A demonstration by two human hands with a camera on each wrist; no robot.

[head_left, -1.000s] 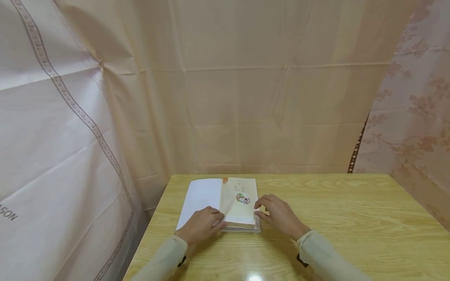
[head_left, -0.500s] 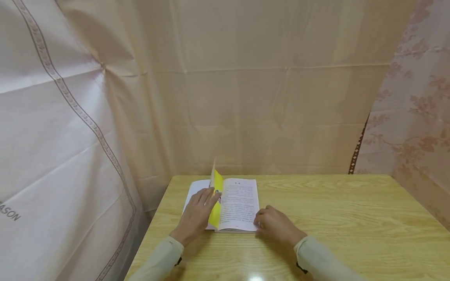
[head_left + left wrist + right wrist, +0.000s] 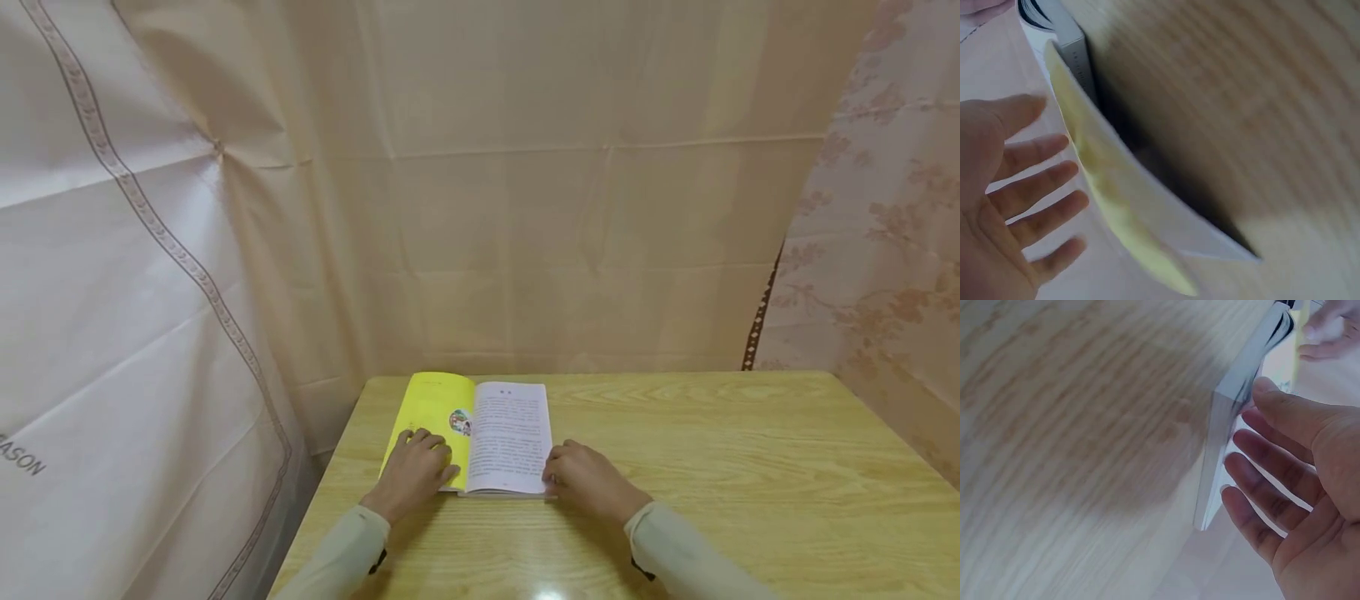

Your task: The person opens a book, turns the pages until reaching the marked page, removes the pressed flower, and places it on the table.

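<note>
An open book (image 3: 510,433) lies on the table, with a bright yellow left page (image 3: 431,408) bearing a small round picture and a white right page of printed text. My left hand (image 3: 413,472) rests its fingertips on the lower part of the yellow page; in the left wrist view its fingers are spread and the yellow leaf (image 3: 1119,215) bows up off the cover. At the book's lower right edge is my right hand (image 3: 596,482). Its slightly bent fingers touch along the page block (image 3: 1213,456) in the right wrist view, gripping nothing visibly.
The wood-grain table (image 3: 720,467) reaches well to the right of the book. A beige cloth (image 3: 555,250) hangs along its back edge, a pale curtain (image 3: 135,333) at the left and a floral one (image 3: 892,250) at the right.
The left hand has turned leaves over to the left, replacing the cream title page with the yellow page and printed text. The right hand has moved slightly down along the book's right edge.
</note>
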